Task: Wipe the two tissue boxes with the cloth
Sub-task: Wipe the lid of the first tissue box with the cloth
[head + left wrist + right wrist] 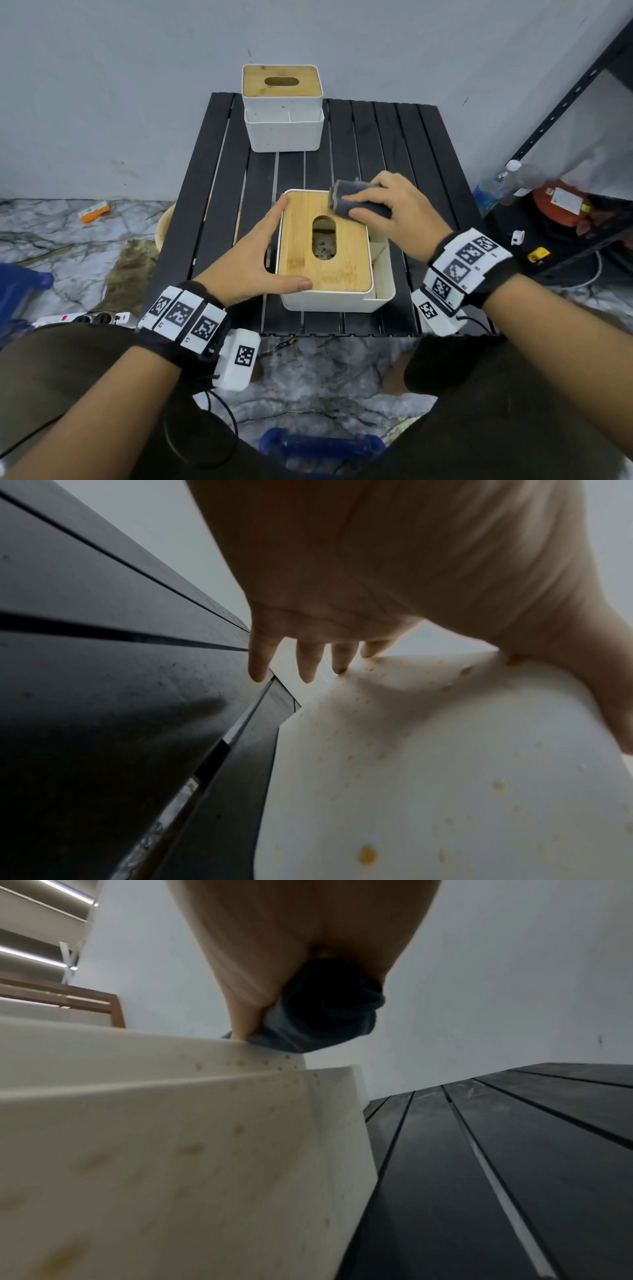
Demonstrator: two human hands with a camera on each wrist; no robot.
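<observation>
The near tissue box (325, 270), white with a bamboo lid and an oval slot, sits mid-table. My left hand (263, 243) braces it with straight fingers along its left side and the thumb on the lid's front edge. In the left wrist view the fingers (308, 664) lie against the speckled white wall (428, 764). My right hand (394, 212) grips a rolled dark grey cloth (352, 202) and presses it on the lid's far right corner. The right wrist view shows the cloth (325, 1015) on the box rim (171, 1123). The second tissue box (282, 102) stands at the table's far edge.
Both boxes rest on a black slatted table (394, 137) against a grey wall. A black shelf frame (565, 102) with a water bottle (496, 188) and a red object (565, 205) stands to the right. A power strip (85, 318) lies on the marble floor at left.
</observation>
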